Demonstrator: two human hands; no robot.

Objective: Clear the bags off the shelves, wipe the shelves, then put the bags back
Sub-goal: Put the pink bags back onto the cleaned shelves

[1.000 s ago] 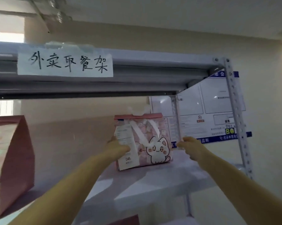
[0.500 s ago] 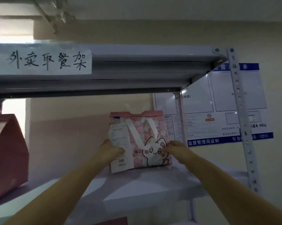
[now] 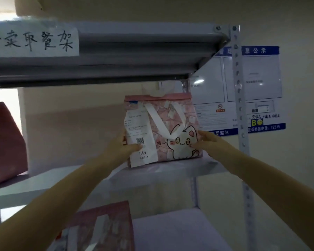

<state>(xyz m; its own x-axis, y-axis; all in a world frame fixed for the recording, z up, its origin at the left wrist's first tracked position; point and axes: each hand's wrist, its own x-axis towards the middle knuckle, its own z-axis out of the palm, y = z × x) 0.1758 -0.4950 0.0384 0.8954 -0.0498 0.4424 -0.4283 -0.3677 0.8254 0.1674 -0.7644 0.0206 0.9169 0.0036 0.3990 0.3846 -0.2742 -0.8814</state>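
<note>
A pink bag with a white cat picture (image 3: 172,131) and a white receipt numbered 046 stands upright on the grey middle shelf (image 3: 152,178), near its right end. My left hand (image 3: 122,147) grips the bag's left side, thumb across the receipt. My right hand (image 3: 206,140) holds the bag's right edge, thumb on the cat picture. A second pink bag (image 3: 6,142) stands at the shelf's far left. A third pink bag (image 3: 102,227) sits on the shelf below, partly hidden behind my left forearm.
The top shelf (image 3: 134,51) hangs low over the bags and carries a handwritten paper label (image 3: 33,41). A perforated metal upright (image 3: 240,105) stands at the right. A blue-and-white notice board (image 3: 252,87) hangs on the wall behind.
My right hand moved left from beside the bag onto its right edge. The view has dropped, so the lower shelf and its bag show now.
</note>
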